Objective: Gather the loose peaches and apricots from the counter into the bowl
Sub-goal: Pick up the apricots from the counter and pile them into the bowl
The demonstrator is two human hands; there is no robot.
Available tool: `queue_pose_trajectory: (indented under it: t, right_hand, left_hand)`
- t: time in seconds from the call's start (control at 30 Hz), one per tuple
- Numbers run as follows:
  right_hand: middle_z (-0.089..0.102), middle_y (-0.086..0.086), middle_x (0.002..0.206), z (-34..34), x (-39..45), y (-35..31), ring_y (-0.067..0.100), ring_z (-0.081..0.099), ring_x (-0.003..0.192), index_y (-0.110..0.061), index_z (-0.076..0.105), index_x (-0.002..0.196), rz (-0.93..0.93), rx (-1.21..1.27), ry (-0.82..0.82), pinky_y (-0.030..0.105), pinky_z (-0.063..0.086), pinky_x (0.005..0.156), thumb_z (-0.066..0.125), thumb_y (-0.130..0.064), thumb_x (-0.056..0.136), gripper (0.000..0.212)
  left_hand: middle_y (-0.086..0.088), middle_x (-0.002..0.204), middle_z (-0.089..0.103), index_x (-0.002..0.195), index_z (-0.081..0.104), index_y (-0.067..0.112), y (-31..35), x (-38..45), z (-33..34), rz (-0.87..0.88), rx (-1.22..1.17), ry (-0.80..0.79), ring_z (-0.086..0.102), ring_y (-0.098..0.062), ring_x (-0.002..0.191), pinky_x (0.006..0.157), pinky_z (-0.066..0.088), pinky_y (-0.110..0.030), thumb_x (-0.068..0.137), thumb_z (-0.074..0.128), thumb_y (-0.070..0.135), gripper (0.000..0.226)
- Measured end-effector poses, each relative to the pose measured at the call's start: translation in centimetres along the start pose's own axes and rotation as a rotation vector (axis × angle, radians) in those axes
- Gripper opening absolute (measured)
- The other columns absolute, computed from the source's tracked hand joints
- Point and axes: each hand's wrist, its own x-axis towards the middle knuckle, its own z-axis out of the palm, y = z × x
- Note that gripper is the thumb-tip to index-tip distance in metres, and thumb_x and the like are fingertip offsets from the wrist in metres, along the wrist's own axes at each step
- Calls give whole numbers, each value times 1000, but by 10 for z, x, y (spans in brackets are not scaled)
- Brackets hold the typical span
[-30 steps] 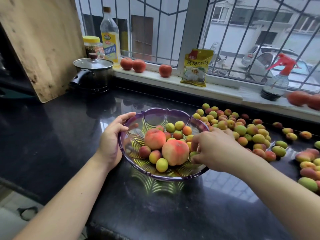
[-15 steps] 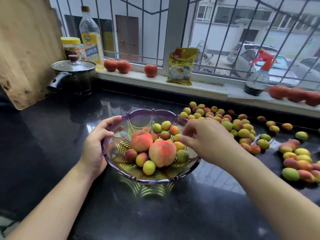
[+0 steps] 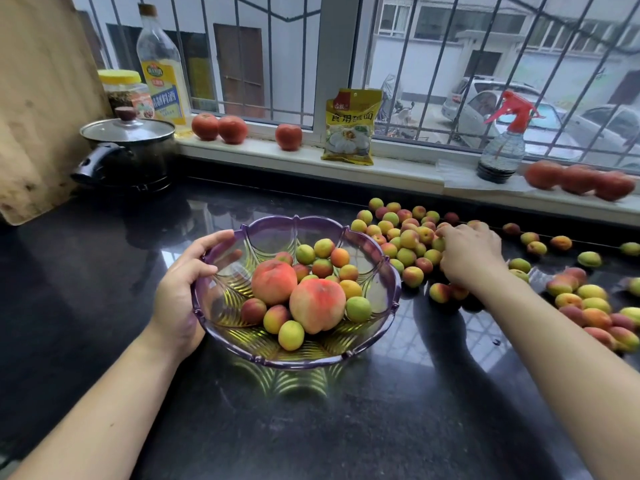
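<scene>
A purple see-through bowl (image 3: pixel 374 337) stands on the black counter, holding two big peaches (image 3: pixel 317 304) and several small apricots. My left hand (image 3: pixel 183 285) grips the bowl's left rim, thumb over the edge. My right hand (image 3: pixel 469 256) lies on a heap of loose apricots (image 3: pixel 403 237) just right of the bowl, fingers curled down among the fruit; what they hold is hidden. More loose apricots and peaches (image 3: pixel 588 306) lie further right.
A lidded black pot (image 3: pixel 130 152) and a wooden board (image 3: pixel 38 98) stand at the back left. On the windowsill are an oil bottle (image 3: pixel 161 64), a jar, tomatoes (image 3: pixel 220 126), a yellow packet (image 3: pixel 351 128) and a spray bottle (image 3: pixel 502 143).
My right hand left the bowl, where it dropped an apricot, and moved right onto the loose heap. My left hand kept its hold on the rim.
</scene>
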Motion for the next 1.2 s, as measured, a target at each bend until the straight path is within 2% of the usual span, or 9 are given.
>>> queue_pose_trajectory:
  t: [0.27, 0.4, 0.5, 0.6, 0.73, 0.83, 0.93, 1.1, 1.2]
  right_hand:
    - [63, 8, 129, 1, 19, 3, 35, 49, 123, -23, 57, 131, -2, -22, -63, 45, 40, 103, 57, -20, 91, 39]
    - [60, 11, 127, -9, 5, 3, 35, 52, 117, -20, 59, 133, -18, 20, 111, 45, 39, 103, 66, -24, 91, 43]
    - [55, 11, 130, -25, -19, -3, 33, 51, 119, -25, 58, 138, -27, 557, 211, 45, 43, 103, 65, -25, 96, 43]
    - [67, -2, 124, -49, -57, -18, 23, 66, 113, -37, 62, 132, -170, 1153, -25, 47, 53, 101, 65, -26, 98, 36]
    - [70, 5, 122, -65, -98, -36, 38, 69, 109, -31, 67, 123, -352, 1556, -359, 67, 47, 100, 78, -21, 84, 41]
    - [66, 14, 126, -67, -110, -47, 40, 69, 110, -17, 65, 119, -407, 1759, -474, 52, 53, 98, 88, -23, 70, 54]
    - [68, 7, 118, -69, -122, -56, 28, 72, 106, -18, 63, 117, -454, 1604, -413, 39, 59, 89, 79, -16, 76, 44]
    - [68, -17, 106, -85, -128, -68, 2, 63, 99, -37, 66, 118, -574, 867, -336, 24, 53, 82, 79, -31, 86, 36]
    - [59, -20, 104, -100, -130, -80, 2, 57, 94, -37, 65, 120, -563, 530, -344, 16, 45, 76, 76, -43, 87, 36]
  left_hand:
    - [-12, 138, 66, 132, 65, 7, 1, -1, 0, -4, -9, -7, 62, -29, 129, 108, 48, -46, 80, 42, 11, 57]
    - [-12, 138, 66, 132, 65, 6, 2, -1, 0, -19, -15, -8, 62, -30, 130, 110, 47, -48, 80, 43, 12, 57]
    - [-12, 138, 66, 132, 65, 6, 2, -1, -1, -18, -6, -1, 62, -30, 130, 112, 46, -50, 82, 42, 10, 56]
    - [-11, 137, 67, 131, 66, 8, 2, -1, 0, -23, -8, 1, 62, -29, 129, 111, 47, -50, 82, 42, 10, 55]
    - [-10, 137, 67, 133, 64, 6, 3, -2, 0, -28, -12, 9, 63, -29, 129, 113, 45, -52, 85, 40, 8, 54]
    - [-11, 137, 67, 133, 64, 5, 3, -3, 1, -43, -14, 15, 63, -29, 129, 115, 43, -55, 91, 34, 2, 51]
    - [-11, 137, 67, 131, 65, 7, 3, -3, 0, -59, -21, 26, 63, -29, 129, 116, 42, -56, 94, 34, 1, 50]
    - [-13, 139, 66, 130, 66, 7, 4, -2, -1, -62, -36, 17, 63, -30, 128, 116, 42, -55, 83, 43, 9, 53]
    - [-13, 139, 66, 130, 66, 7, 4, -1, 0, -54, -33, 21, 63, -30, 128, 116, 42, -54, 83, 42, 8, 53]
